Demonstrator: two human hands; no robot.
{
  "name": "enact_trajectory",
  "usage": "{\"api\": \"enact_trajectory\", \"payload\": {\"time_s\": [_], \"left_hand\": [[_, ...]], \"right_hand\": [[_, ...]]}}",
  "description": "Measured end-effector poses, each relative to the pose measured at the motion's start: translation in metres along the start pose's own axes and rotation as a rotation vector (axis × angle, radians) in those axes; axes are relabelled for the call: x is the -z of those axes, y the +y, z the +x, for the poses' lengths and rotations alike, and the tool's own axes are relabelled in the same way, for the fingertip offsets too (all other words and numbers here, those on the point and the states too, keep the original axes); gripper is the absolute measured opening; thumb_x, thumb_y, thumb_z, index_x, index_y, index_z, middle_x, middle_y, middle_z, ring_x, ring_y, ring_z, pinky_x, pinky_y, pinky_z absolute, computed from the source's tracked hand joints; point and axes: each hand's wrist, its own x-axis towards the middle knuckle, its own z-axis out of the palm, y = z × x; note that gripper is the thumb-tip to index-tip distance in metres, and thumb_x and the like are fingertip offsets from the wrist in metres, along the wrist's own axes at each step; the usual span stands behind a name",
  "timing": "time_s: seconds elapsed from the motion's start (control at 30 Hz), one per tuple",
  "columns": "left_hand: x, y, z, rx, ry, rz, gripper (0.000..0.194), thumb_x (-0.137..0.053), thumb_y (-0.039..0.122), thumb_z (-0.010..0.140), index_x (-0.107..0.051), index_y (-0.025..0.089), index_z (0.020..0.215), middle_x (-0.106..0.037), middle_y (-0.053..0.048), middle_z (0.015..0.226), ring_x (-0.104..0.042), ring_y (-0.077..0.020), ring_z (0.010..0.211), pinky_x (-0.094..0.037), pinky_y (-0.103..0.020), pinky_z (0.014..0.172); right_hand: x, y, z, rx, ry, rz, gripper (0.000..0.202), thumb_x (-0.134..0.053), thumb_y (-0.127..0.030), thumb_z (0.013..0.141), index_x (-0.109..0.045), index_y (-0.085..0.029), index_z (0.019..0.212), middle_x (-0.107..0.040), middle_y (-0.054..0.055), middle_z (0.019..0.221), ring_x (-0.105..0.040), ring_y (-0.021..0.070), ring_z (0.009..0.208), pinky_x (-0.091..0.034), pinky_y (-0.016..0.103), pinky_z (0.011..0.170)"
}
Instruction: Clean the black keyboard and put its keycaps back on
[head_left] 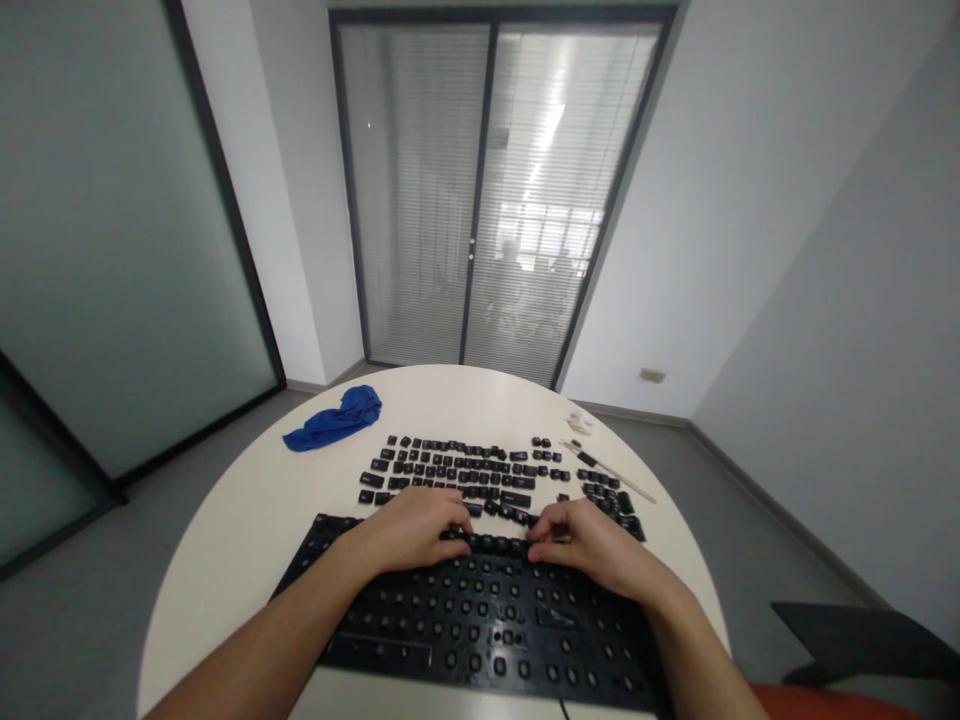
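A black keyboard (465, 610) lies across the near part of the round table, most of its key posts bare. Along its far edge runs a short row of black keycaps (499, 545). My left hand (416, 528) reaches over the keyboard, thumb and fingers closed on a keycap at the row's left end. At the right end my right hand (585, 540) pinches in the same way, its thumb on the near side. The fingertips partly hide what each hand grips. Beyond the hands, loose keycaps (465, 465) lie in rows on the table.
A crumpled blue cloth (337, 418) lies at the table's far left. On the right are more keycaps (604, 492), a thin stick-like tool (622, 478) and a small white item (581, 422). A cable (564, 708) leaves the keyboard's near side. A dark chair part (862, 635) stands at lower right.
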Motion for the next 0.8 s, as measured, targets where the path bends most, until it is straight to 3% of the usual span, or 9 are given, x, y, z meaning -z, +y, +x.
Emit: {"api": "enact_trajectory", "payload": {"time_s": [0.4, 0.8], "left_hand": [[-0.001, -0.001, 0.0, 0.014, -0.018, -0.003, 0.013, -0.069, 0.033, 0.088, -0.073, 0.026, 0.098, -0.069, 0.0, 0.097, -0.065, -0.0184, 0.085, -0.045, -0.026, 0.071], [0.0, 0.0, 0.0, 0.012, -0.011, -0.001, 0.014, -0.068, 0.033, 0.088, -0.073, 0.025, 0.098, -0.07, -0.001, 0.097, -0.065, -0.0186, 0.085, -0.045, -0.027, 0.071]], "right_hand": [[-0.002, 0.014, 0.003, 0.036, -0.009, -0.013, 0.019, -0.075, -0.034, 0.075, -0.078, -0.019, 0.087, -0.076, 0.004, 0.088, -0.067, 0.0206, 0.08, -0.051, 0.03, 0.073], [-0.005, 0.018, 0.005, -0.058, -0.009, 0.072, 0.023, -0.076, -0.037, 0.071, -0.078, -0.018, 0.085, -0.076, 0.002, 0.082, -0.067, 0.0205, 0.075, -0.048, 0.028, 0.066]]}}
